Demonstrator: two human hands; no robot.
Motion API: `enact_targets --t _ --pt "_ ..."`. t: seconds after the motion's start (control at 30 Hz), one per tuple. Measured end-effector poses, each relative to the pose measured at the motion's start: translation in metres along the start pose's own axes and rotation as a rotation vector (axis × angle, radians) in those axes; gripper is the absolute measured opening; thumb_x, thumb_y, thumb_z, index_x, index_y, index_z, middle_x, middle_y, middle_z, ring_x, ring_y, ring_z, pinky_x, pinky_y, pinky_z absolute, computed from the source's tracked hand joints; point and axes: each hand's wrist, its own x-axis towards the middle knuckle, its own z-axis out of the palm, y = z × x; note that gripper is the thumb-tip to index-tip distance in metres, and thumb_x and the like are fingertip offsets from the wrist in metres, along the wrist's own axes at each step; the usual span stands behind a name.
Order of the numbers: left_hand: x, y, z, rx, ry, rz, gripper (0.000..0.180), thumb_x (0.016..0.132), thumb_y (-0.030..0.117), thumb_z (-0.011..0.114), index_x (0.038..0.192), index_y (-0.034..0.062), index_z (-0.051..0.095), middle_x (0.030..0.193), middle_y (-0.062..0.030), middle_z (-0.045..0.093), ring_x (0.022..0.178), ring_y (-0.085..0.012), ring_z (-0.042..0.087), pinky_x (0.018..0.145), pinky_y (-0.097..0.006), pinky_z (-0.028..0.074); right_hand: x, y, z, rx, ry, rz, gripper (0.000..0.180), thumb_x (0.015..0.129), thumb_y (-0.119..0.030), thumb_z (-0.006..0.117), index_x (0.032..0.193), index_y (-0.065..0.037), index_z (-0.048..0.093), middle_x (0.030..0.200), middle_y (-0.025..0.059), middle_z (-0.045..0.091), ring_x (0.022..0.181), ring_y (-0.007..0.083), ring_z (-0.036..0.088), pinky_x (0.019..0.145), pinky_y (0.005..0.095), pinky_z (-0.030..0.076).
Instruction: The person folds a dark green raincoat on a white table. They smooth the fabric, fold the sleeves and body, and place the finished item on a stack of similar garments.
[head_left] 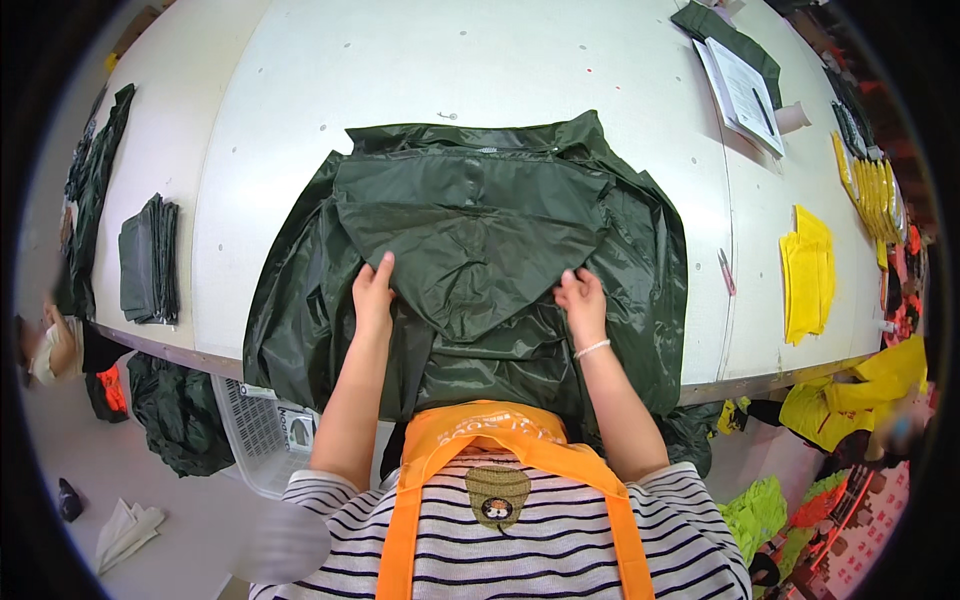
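Observation:
A dark green raincoat [640,250] of shiny fabric lies spread on the white table in front of me, its lower part hanging toward my body. Its hood [470,265] is laid flat over the chest, narrowing to a rounded point toward me. My left hand [374,295] pinches the hood's left edge between thumb and fingers. On the opposite edge my right hand [583,300] has its fingertips closed on the fabric; a pale bracelet circles that wrist. The collar lies at the far end of the coat.
Folded dark green garments [150,260] lie at left, yellow folded pieces [806,275] at right. Small snips [727,272] and papers with a pen [740,95] rest on the table [480,60]. Below its edge stands a white plastic basket [262,440]. People are partly visible at both sides.

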Motion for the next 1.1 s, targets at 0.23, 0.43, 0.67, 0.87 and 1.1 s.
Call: enact_targets --t 0.23,0.43,0.67,0.87,1.1 --pt "0.026 0.044 0.013 -0.119 0.082 0.148 0.036 0.088 0.007 0.061 0.121 -0.0052 0.054 0.113 -0.0096 0.062 0.095 -0.0139 0.059 0.083 -0.025 0.047 0.05 -0.069 0.033 0.437 0.129 -0.216 0.025 0.089 -0.006 0.061 0.112 0.001 0.057 0.108 0.0077 0.063 0.094 0.0191 0.06 0.085 0.0306 0.048" --pt "-0.001 0.054 0.059 0.453 -0.261 0.761 0.051 0.08 -0.004 0.058 0.13 0.0071 0.054 0.106 -0.0086 0.068 0.08 -0.0097 0.063 0.073 -0.024 0.049 0.009 -0.107 0.107 -0.666 -0.252 -0.774 0.022 0.077 -0.002 0.061 0.098 -0.005 0.067 0.09 0.014 0.063 0.077 0.0277 0.063 0.07 0.0327 0.052" --pt "0.01 0.008 0.089 1.072 -0.486 1.039 0.045 0.075 0.008 0.06 0.119 0.0189 0.063 0.065 -0.0039 0.053 0.061 -0.0225 0.06 0.053 -0.035 0.049 0.04 -0.038 0.102 -0.95 -0.582 -0.663 0.014 0.077 -0.015 0.065 0.083 -0.002 0.065 0.077 0.0169 0.06 0.071 0.0349 0.061 0.063 0.042 0.05" --pt "0.023 -0.002 0.073 1.098 -0.563 1.159 0.049 0.07 0.009 0.063 0.118 0.0208 0.063 0.061 -0.0026 0.048 0.057 -0.0208 0.057 0.052 -0.035 0.048 0.058 -0.084 0.091 -0.619 -0.249 -0.777 0.019 0.079 0.003 0.059 0.096 -0.003 0.064 0.103 0.0135 0.058 0.077 0.0285 0.06 0.068 0.0341 0.049" --pt "0.009 0.022 0.076 1.121 -0.52 1.251 0.042 0.065 0.011 0.067 0.107 0.0151 0.068 0.072 -0.003 0.049 0.073 -0.0232 0.055 0.069 -0.037 0.046 0.121 -0.124 0.144 -0.885 -0.162 -1.33 0.02 0.08 0.0 0.06 0.099 -0.006 0.057 0.113 0.0134 0.057 0.097 0.03 0.058 0.082 0.0387 0.049"
